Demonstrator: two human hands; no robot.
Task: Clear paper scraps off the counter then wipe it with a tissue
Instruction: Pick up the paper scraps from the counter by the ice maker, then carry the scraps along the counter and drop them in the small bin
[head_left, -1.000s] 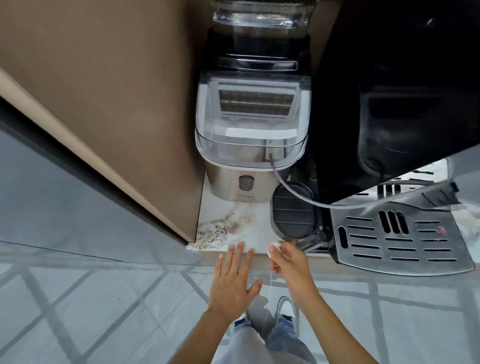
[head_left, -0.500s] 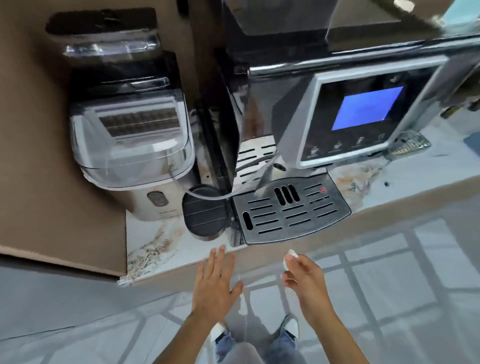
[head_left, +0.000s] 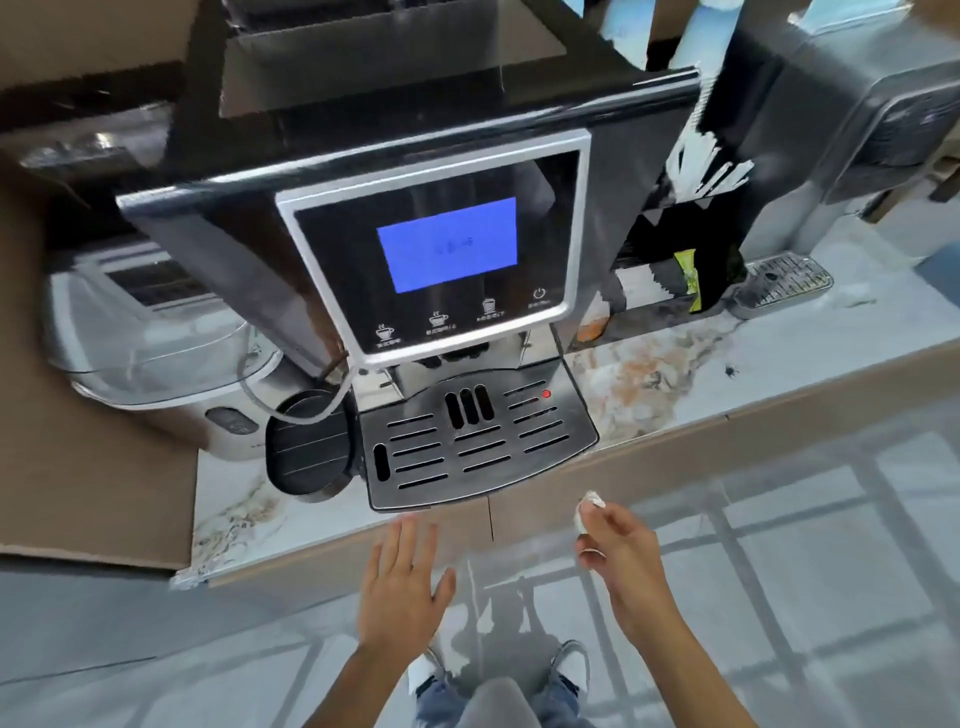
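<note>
Left of the coffee machine (head_left: 431, 249) stands a countertop appliance with a clear domed lid (head_left: 156, 358), its steel front facing the counter's front edge. Just left of the coffee machine's drip tray (head_left: 478, 441), and touching its side, sits a round black container (head_left: 309, 452), with a grey tube (head_left: 311, 410) curving across its top up toward the machine. The marble counter (head_left: 675, 379) shows bare in a strip below and left of the drip tray and in a wider patch to the machine's right.

Below the drip tray, off the counter's front edge and over the tiled floor (head_left: 831, 571), the left hand (head_left: 400, 582) is flat and palm-down, its fingers spread and holding nothing. Below the tray's right corner, the right hand (head_left: 618, 551) is raised with thumb and fingertips pinched on a small white paper scrap (head_left: 587, 512), which sticks up above the fingers, in front of the counter's edge and not touching it.

Right of the coffee machine a black rack (head_left: 696, 249) holds white straws and a yellow-green packet (head_left: 688, 278); just right of that lies a small metal grille tray (head_left: 784, 280) under a blurred grey appliance (head_left: 857, 135). A tiny dark speck (head_left: 731, 370) lies on the marble near the front edge, well right of the drip tray
</note>
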